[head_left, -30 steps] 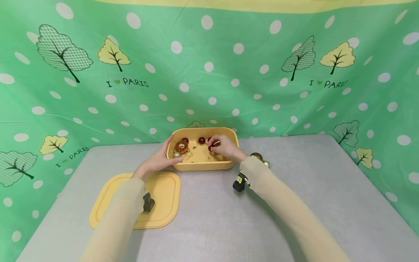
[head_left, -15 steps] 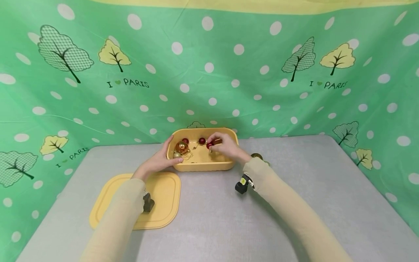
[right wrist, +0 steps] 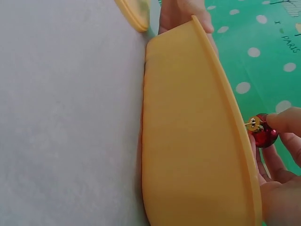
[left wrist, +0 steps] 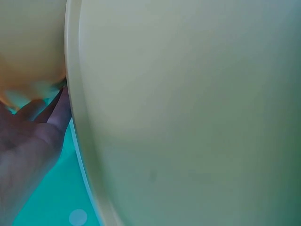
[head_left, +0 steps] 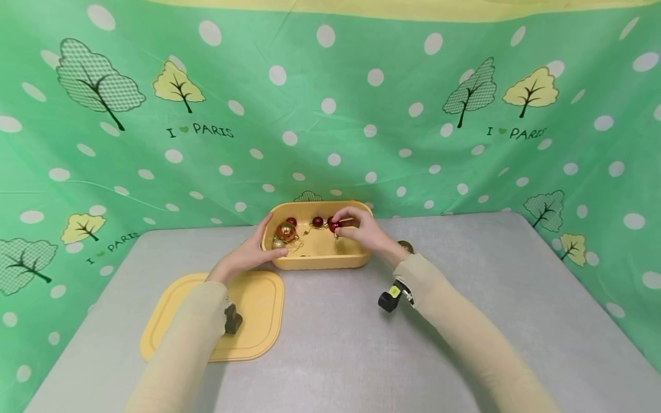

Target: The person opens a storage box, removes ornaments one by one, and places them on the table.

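Note:
A yellow plastic box (head_left: 321, 263) stands open-topped near the back of the table. My left hand (head_left: 249, 252) grips its left end, the thumb over the front rim and the fingers along the outside. Above the box's right part, my right hand (head_left: 365, 232) pinches a red Christmas bauble (right wrist: 265, 135) between thumb and fingertips; its gold cap shows in the right wrist view. Inside the box lie a shiny copper-gold bauble (head_left: 286, 230), a pale glittery bauble (head_left: 278, 244) and small red baubles (head_left: 317, 221), with thin gold strings.
The yellow lid (head_left: 260, 318) lies flat on the grey table (head_left: 335, 344), partly under the left forearm. A gold bauble (head_left: 405, 246) sits right of the box, partly hidden by the right wrist. A green polka-dot cloth (head_left: 330, 137) hangs close behind the box.
My right hand has lifted the red bauble from the box floor and drawn slightly to the right. My left hand stays on the box.

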`<control>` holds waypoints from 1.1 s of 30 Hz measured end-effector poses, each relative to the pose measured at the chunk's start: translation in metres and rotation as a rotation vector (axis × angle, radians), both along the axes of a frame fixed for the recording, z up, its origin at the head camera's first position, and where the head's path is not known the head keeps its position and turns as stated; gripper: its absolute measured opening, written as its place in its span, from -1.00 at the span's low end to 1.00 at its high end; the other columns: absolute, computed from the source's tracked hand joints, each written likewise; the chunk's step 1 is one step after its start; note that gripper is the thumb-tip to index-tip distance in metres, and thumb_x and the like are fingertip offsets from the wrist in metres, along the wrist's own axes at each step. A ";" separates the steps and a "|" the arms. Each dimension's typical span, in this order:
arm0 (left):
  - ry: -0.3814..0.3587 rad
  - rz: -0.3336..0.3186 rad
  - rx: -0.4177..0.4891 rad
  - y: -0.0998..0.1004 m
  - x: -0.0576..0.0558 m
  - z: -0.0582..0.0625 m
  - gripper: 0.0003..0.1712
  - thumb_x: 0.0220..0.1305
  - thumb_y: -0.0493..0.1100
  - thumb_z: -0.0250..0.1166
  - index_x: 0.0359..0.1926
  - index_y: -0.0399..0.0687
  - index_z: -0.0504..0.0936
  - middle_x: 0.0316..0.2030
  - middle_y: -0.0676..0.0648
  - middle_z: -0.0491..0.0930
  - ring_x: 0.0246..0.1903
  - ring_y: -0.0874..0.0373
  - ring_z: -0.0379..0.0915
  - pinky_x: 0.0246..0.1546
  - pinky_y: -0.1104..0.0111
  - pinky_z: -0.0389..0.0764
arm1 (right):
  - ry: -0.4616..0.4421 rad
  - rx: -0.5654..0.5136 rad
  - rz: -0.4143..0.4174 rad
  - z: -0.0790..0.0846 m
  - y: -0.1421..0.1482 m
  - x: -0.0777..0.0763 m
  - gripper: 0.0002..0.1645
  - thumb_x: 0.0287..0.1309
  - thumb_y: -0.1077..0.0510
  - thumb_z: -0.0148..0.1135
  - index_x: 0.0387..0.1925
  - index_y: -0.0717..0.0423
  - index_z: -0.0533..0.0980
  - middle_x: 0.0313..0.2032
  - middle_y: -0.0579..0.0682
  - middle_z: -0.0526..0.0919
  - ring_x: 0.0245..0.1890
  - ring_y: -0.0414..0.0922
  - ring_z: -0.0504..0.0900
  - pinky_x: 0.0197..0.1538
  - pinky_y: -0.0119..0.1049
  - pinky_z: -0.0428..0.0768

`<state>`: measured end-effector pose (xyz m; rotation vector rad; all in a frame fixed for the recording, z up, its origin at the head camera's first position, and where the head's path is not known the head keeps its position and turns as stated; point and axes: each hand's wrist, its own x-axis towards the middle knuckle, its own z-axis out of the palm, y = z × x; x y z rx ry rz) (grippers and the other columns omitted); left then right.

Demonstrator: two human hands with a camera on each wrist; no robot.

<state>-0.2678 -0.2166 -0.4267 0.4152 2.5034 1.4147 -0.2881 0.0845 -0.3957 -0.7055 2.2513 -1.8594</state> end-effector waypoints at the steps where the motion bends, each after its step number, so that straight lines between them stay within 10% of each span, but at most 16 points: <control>1: 0.001 -0.001 -0.001 0.000 0.000 0.000 0.26 0.20 -0.02 0.38 0.52 0.04 -0.43 0.47 -0.34 -0.41 0.40 -0.35 -0.33 0.34 -0.16 -0.21 | 0.000 0.000 -0.006 0.000 0.001 0.001 -0.73 0.13 0.46 0.20 -0.10 0.42 0.48 -0.04 0.25 0.54 -0.02 0.16 0.56 -0.02 -0.24 0.59; 33: 0.010 -0.010 -0.046 -0.001 0.000 0.002 0.26 0.22 0.01 0.37 0.52 0.07 -0.46 0.46 -0.37 -0.41 0.38 -0.41 -0.29 0.32 -0.18 -0.15 | 0.037 0.116 -0.037 0.004 0.076 0.034 -0.65 0.17 0.36 0.25 0.00 0.41 0.48 -0.05 0.22 0.58 0.02 0.13 0.53 -0.27 -0.41 0.52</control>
